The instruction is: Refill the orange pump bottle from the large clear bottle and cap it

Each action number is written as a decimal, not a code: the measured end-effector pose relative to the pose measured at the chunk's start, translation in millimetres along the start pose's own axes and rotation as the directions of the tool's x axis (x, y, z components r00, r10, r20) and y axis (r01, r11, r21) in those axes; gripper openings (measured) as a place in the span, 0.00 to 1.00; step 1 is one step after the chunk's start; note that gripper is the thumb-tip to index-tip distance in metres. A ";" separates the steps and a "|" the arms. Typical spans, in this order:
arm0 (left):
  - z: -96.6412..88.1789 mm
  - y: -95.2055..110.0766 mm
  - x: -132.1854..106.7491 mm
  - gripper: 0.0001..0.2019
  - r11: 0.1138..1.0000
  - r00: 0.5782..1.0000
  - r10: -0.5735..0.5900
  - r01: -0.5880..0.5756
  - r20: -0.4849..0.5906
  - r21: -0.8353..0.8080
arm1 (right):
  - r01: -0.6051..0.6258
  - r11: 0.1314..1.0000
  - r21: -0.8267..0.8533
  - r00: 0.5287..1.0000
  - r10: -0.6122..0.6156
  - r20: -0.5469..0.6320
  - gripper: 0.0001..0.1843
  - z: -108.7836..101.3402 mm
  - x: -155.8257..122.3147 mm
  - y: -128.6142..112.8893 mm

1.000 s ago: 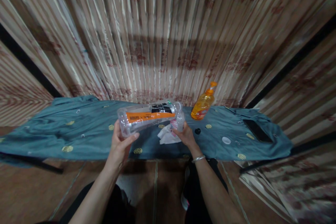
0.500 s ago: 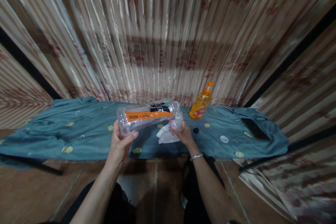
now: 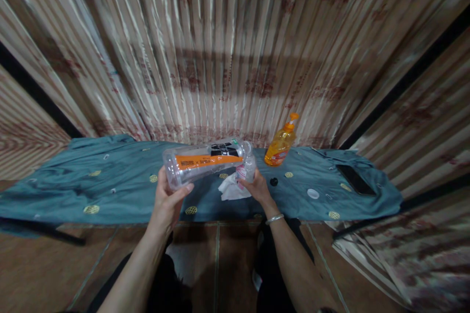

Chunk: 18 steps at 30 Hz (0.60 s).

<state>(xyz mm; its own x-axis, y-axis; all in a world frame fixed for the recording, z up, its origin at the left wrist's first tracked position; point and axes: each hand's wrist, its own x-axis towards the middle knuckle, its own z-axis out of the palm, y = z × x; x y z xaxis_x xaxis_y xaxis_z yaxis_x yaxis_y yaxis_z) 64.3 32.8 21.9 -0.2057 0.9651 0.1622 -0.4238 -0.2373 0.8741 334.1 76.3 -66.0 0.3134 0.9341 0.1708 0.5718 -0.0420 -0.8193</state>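
Observation:
My left hand (image 3: 171, 198) is closed around the base of a large clear plastic bottle (image 3: 201, 160) with an orange and black label. That bottle lies tilted almost level, its mouth to the right and at the top of a small clear bottle (image 3: 250, 166). My right hand (image 3: 259, 187) grips the small bottle, which has a pink and white label and stands roughly upright. Whether liquid passes between the two, I cannot tell. A crumpled white tissue (image 3: 232, 190) lies beneath the bottles, just left of my right hand.
An orange pump bottle (image 3: 279, 146) stands behind my right hand. A small black cap (image 3: 273, 182), a white round lid (image 3: 313, 194) and a black phone (image 3: 355, 179) lie on the teal cloth (image 3: 125, 181). Black frame bars (image 3: 407, 78) flank the surface, with a patterned curtain (image 3: 235, 49) behind.
Both hands and both bottles hold nearly the same pose. Only the camera view has shifted very slightly.

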 end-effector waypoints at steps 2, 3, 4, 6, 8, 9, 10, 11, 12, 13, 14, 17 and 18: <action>-0.6 -0.8 0.0 0.38 1.000 1.000 0.003 -0.003 -0.001 0.003 | -0.003 1.000 -0.002 1.000 0.003 -0.001 0.21 -0.1 0.1 -0.7; -1.0 -1.3 0.0 0.39 1.000 1.000 0.002 -0.002 -0.001 0.005 | -0.006 1.000 -0.005 1.000 0.006 -0.001 0.21 -0.1 0.2 -0.9; -1.3 -1.8 0.0 0.39 1.000 1.000 0.002 -0.002 -0.003 0.006 | -0.009 1.000 -0.008 1.000 0.009 -0.001 0.21 0.0 0.3 -1.0; -1.9 -2.5 -0.2 0.40 1.000 1.000 -0.001 0.001 -0.007 0.006 | -0.017 1.000 -0.016 1.000 0.017 0.000 0.21 0.2 0.7 -0.7; -2.3 -2.8 -0.4 0.40 1.000 1.000 -0.010 0.010 -0.009 0.004 | -0.028 0.999 -0.032 1.000 0.028 0.002 0.21 0.5 1.1 -0.2; -2.4 -2.9 -0.4 0.41 1.000 1.000 -0.016 0.016 -0.010 0.002 | -0.032 0.999 -0.040 0.999 0.032 0.003 0.21 0.6 1.2 0.1; -2.7 -3.0 -0.4 0.41 1.000 1.000 -0.023 0.023 -0.008 0.000 | -0.034 0.998 -0.047 0.999 0.035 0.002 0.21 0.8 1.4 0.4; -3.0 -3.3 -0.3 0.41 1.000 1.000 -0.028 0.028 -0.005 -0.002 | -0.034 0.998 -0.052 0.999 0.034 0.003 0.21 0.9 1.5 0.5; -3.5 -3.7 -0.1 0.41 1.000 1.000 -0.030 0.030 -0.002 -0.004 | -0.032 0.998 -0.054 0.999 0.032 0.003 0.22 1.0 1.5 0.7; -4.2 -4.2 0.3 0.41 1.000 1.000 -0.028 0.028 0.000 -0.007 | -0.028 0.998 -0.055 1.000 0.028 0.003 0.22 1.2 1.4 0.7; -5.0 -4.9 0.7 0.41 1.000 1.000 -0.024 0.024 0.006 -0.009 | -0.026 0.998 -0.057 1.000 0.026 0.003 0.22 1.2 1.4 0.8; -7.4 -6.4 1.7 0.41 1.000 0.999 -0.011 0.011 0.035 -0.004 | -0.027 0.998 -0.064 1.000 0.027 -0.001 0.21 1.1 1.1 0.8; -7.7 -6.4 1.8 0.41 1.000 0.999 -0.010 0.010 0.041 -0.003 | -0.024 0.998 -0.064 1.000 0.024 0.000 0.21 0.9 1.0 0.8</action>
<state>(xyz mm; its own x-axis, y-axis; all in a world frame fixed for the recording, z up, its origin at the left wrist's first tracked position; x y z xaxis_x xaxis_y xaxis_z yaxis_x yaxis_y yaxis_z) 59.9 35.2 13.0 -0.1652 0.9712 0.1719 -0.4284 -0.2276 0.8745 334.1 77.5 -67.0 0.3273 0.9328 0.1511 0.6115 -0.0872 -0.7864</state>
